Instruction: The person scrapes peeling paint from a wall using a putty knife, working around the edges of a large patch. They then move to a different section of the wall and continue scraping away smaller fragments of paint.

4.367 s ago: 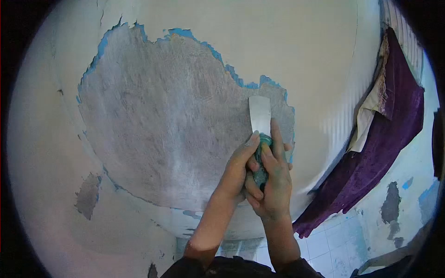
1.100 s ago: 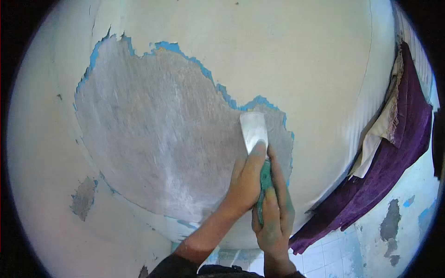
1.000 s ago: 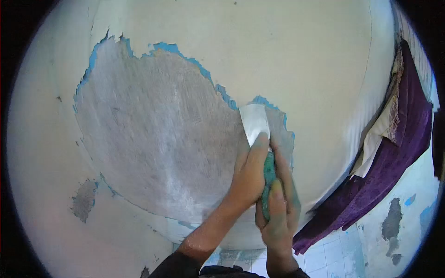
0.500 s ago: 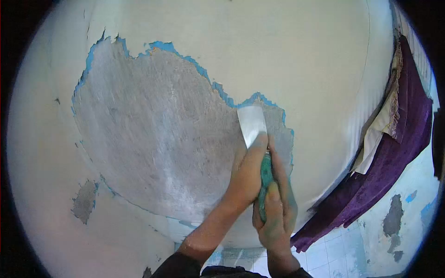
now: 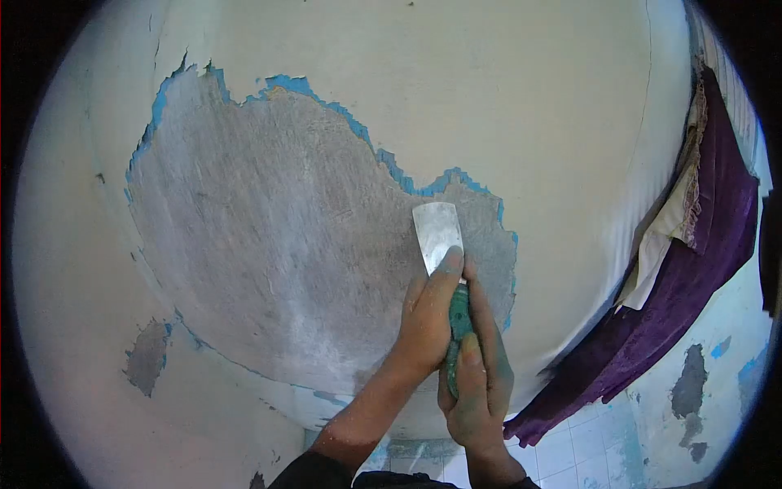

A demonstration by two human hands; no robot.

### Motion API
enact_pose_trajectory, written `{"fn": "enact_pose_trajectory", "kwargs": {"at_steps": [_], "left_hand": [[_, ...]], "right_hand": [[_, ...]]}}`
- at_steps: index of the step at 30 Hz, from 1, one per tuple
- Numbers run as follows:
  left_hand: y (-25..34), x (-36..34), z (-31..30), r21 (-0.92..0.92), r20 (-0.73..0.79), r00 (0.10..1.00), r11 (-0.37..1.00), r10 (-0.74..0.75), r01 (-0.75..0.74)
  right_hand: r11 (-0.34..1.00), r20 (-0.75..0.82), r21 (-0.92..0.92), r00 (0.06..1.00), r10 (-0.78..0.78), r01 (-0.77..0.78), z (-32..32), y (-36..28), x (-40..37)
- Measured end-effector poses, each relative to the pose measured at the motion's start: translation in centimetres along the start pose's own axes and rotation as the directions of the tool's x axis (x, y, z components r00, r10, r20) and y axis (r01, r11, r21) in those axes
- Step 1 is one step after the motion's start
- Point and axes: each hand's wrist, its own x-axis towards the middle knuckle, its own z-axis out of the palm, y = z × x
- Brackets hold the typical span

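Both hands grip one putty knife (image 5: 438, 228), its broad metal blade pointing up the wall and its green handle running down between the palms. My left hand (image 5: 428, 314) is closed around the upper handle, thumb laid along the base of the blade. Lower down, my right hand (image 5: 479, 383) wraps the handle with its thumb on the green grip and fingers stretched along the right side. The blade lies over a bare grey patch (image 5: 269, 220) of wall, its edge a little below the jagged blue paint border (image 5: 423, 189).
Cream paint (image 5: 521, 98) surrounds the grey patch. A purple cloth (image 5: 652, 342) with a cream piece (image 5: 652, 253) hangs at the right. Smaller bare spots (image 5: 148, 357) mark the wall at lower left and lower right. Pale tiles (image 5: 570, 452) show at the bottom.
The putty knife and both hands have moved down and slightly left. The blade's edge has drawn back from the blue border onto the grey surface.
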Motion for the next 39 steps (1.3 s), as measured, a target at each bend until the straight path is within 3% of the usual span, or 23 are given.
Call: {"fn": "enact_pose_trajectory", "kwargs": {"at_steps": [2, 3, 6, 7, 11, 14, 18, 21, 26, 27, 30, 32, 35, 38, 39], "left_hand": [[0.8, 0.2, 0.4, -0.020, 0.047, 0.999, 1.000, 0.014, -0.013], [0.0, 0.4, 0.1, 0.086, 0.042, 0.991, 0.988, 0.127, -0.130], [-0.6, -0.4, -0.2, 0.004, -0.036, 0.997, 0.998, -0.063, 0.063], [-0.4, -0.5, -0.1, -0.047, 0.007, 0.998, 0.997, -0.069, 0.069], [1.3, 0.1, 0.6, -0.051, 0.062, 0.998, 0.998, 0.027, -0.023], [-0.1, -0.5, 0.3, 0.009, -0.011, 1.000, 1.000, -0.029, 0.029], [1.6, 1.0, 0.5, 0.002, 0.106, 0.994, 1.000, 0.023, -0.023], [0.1, 0.2, 0.5, 0.000, 0.006, 0.999, 1.000, 0.031, -0.031], [1.0, 0.8, 1.3, -0.007, 0.004, 0.998, 0.998, 0.055, -0.055], [1.1, 0.7, 0.9, -0.107, 0.105, 0.994, 0.994, 0.003, 0.008], [-0.5, -0.3, 0.1, -0.032, 0.054, 0.998, 0.999, -0.032, 0.034], [0.0, 0.3, 0.3, 0.020, 0.063, 0.998, 0.999, 0.030, -0.031], [2.1, 0.3, 1.0, -0.050, 0.105, 0.994, 0.999, -0.010, 0.015], [-0.2, -0.3, 0.6, -0.017, -0.033, 0.998, 0.999, -0.046, 0.045], [-0.2, -0.1, 0.4, -0.052, 0.014, 0.999, 0.998, -0.033, 0.033]], "right_hand": [[0.999, 0.014, -0.037, 1.000, -0.018, 0.018, -0.3, 0.3, -1.0], [0.994, 0.061, 0.059, 0.994, 0.089, -0.092, -0.5, -1.2, -1.0], [0.993, 0.013, 0.008, 0.993, 0.115, -0.115, 0.0, 0.7, -2.2], [0.996, 0.000, -0.012, 0.996, 0.086, -0.086, 0.1, 1.2, -2.2], [0.990, 0.012, 0.018, 0.990, 0.139, -0.139, -0.1, -0.3, -1.2], [0.995, 0.000, 0.022, 0.995, 0.098, -0.098, -0.2, 0.3, -1.5], [0.992, -0.004, 0.030, 0.992, 0.122, -0.122, -0.1, -0.3, -0.6], [0.987, 0.010, 0.019, 0.987, 0.158, -0.158, -0.5, -0.2, -1.8], [0.999, 0.002, 0.016, 0.999, 0.051, -0.051, -0.6, -0.5, -0.4], [0.999, -0.003, 0.010, 0.999, 0.034, -0.034, -0.5, -0.4, -0.6], [0.999, -0.007, 0.020, 0.999, 0.034, -0.034, -0.6, 0.0, -1.4], [0.999, -0.022, 0.041, 0.999, 0.034, -0.033, -0.2, -0.1, -1.2], [0.999, -0.033, 0.047, 0.999, 0.028, -0.026, 0.1, -0.8, -0.4], [0.998, 0.002, 0.037, 0.999, 0.041, -0.041, 0.0, 0.2, -1.9], [0.999, 0.015, 0.026, 0.999, 0.035, -0.035, 0.0, 0.3, -1.7]]}}
